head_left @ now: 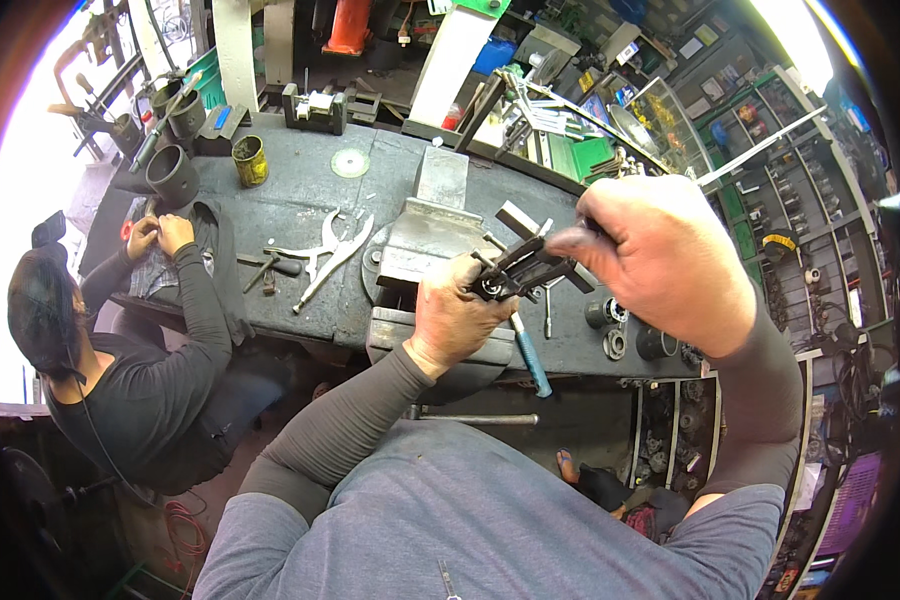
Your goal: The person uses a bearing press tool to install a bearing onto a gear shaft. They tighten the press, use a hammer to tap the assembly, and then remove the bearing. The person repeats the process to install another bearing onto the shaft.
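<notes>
My left hand [458, 315] is closed around the lower end of a black metal puller tool [523, 268], where a small round bearing sits. My right hand [653, 255] pinches the tool's upper end between thumb and fingers. Both hands hold it just above a grey bench vise [425, 240] bolted to the dark workbench [290, 205]. A blue-handled tool [531, 358] lies on the bench edge under my hands.
Locking pliers [332, 252] and a small hammer [270, 268] lie left of the vise. Bearings and rings [615, 330] sit to the right. A yellow can [250, 160] and black cylinders [173, 175] stand at the far left. Another person [120, 350] works seated at the bench's left end.
</notes>
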Demonstrator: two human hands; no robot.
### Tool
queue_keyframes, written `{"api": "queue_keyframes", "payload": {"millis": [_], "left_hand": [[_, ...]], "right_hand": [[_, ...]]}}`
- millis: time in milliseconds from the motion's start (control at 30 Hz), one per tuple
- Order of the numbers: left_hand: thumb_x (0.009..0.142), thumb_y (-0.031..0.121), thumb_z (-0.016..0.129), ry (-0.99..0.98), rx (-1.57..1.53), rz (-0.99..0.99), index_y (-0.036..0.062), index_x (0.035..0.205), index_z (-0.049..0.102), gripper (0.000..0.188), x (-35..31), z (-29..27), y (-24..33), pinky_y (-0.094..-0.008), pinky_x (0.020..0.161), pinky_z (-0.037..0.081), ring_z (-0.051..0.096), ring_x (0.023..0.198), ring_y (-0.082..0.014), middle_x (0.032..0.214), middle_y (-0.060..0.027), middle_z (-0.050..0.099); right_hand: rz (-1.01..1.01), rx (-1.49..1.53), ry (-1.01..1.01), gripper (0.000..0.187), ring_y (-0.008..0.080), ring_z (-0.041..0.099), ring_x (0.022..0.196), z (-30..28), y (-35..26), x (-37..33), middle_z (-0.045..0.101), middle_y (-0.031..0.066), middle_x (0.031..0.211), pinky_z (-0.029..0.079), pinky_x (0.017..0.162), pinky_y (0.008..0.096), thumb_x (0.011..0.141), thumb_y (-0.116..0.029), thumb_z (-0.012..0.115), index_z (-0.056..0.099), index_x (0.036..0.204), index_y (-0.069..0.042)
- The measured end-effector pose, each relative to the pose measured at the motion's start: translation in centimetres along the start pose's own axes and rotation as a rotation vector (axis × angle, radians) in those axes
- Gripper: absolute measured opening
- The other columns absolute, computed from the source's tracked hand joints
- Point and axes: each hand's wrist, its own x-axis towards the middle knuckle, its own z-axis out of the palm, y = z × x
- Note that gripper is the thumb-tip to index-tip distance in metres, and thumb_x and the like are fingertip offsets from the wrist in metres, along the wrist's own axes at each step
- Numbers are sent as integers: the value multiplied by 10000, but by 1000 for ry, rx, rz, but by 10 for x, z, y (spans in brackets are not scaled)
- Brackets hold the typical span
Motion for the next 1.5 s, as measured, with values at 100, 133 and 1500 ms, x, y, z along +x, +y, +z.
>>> {"api": "queue_keyframes", "payload": {"millis": [100, 133, 1500], "left_hand": [[762, 132, 922, 8, -39, 11, 76, 1011, 754, 306, 1, 1, 4, -420, 681, 548, 677, 725, -339, 833, -125, 699], [761, 136, 923, 9, -36, 18, 75, 1010, 753, 308, 2, 0, 5, -421, 682, 548, 679, 730, -345, 837, -127, 699], [799, 169, 868, -9, 162, 113, 56, 1040, 701, 313, 0, 0, 2, -473, 701, 549, 689, 794, -402, 851, -145, 683]], "right_hand": [[52, -86, -56, 223, 392, 684, 778, -4, -5, 0, 685, 180, 856, 535, 701, 430, 908, -154, 841, 722, 1033, -14], [55, -35, -33, 212, 391, 688, 782, -4, -6, 0, 688, 183, 861, 537, 703, 427, 914, -148, 835, 723, 1035, -15], [-253, -41, 21, 331, 393, 685, 916, -4, 14, 7, 653, 176, 959, 545, 787, 481, 995, -331, 773, 644, 978, -26]]}}
